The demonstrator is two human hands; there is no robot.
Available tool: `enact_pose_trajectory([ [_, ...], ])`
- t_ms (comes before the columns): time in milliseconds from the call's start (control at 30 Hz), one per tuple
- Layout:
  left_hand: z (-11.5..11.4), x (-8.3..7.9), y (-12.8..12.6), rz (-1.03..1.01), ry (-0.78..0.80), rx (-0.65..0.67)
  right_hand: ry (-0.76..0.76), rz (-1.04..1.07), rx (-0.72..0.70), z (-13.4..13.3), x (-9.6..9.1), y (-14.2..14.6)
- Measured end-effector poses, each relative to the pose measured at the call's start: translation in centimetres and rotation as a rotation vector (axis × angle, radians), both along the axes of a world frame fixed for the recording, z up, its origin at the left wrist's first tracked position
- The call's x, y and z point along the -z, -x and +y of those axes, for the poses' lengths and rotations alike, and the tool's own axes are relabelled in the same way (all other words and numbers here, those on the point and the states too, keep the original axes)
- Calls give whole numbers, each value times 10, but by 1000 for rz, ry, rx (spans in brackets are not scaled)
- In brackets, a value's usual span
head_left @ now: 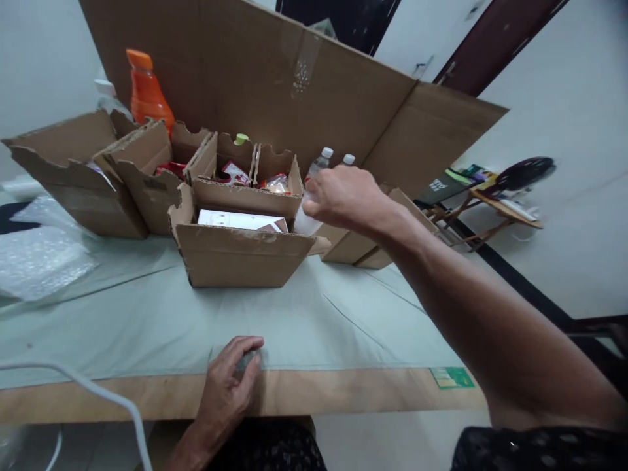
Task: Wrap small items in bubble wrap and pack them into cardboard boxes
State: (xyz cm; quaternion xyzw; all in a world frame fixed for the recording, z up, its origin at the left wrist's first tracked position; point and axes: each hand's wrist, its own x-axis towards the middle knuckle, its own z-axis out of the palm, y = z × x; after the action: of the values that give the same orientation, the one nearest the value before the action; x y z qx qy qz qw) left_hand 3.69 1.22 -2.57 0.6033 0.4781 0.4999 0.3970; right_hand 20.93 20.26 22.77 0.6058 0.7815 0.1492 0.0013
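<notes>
My right hand (343, 195) is closed with its fingers around the upper part of a whitish, translucent object (307, 219). It hangs just right of the front cardboard box (238, 258), and my fingers hide its top, so I cannot tell its kind. Inside that box lies a white carton (240, 220). Two clear bottles with white caps (326, 153) stand behind my right hand. My left hand (230, 376) lies on the table's near edge, fingers loosely bent and apart, holding nothing.
Open cardboard boxes (88, 190) with packets line the back, before a tall cardboard panel (235, 78). An orange-capped bottle (150, 95) rises at back left. Bubble wrap (44, 255) lies left. A white cable (88, 387) crosses the near left; a green packet (452, 377) lies at the front edge.
</notes>
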Motion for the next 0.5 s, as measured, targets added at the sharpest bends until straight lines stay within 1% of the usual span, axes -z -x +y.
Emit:
enact_pose_trajectory([
  [67,0,1,1,-10,16,18,124,-8,39,8,-6,13],
  [133,0,2,2,-12,-2,30,248,49,49,11,-14,20],
  [233,2,0,3,-9,-52,47,323,102,70,10,-22,20],
  [333,3,-2,3,4,-80,47,390,148,107,10,-17,12],
  [433,3,-2,2,11,-96,41,475,217,106,18,-5,3],
  [500,3,0,2,12,-107,35,506,197,101,22,2,2],
])
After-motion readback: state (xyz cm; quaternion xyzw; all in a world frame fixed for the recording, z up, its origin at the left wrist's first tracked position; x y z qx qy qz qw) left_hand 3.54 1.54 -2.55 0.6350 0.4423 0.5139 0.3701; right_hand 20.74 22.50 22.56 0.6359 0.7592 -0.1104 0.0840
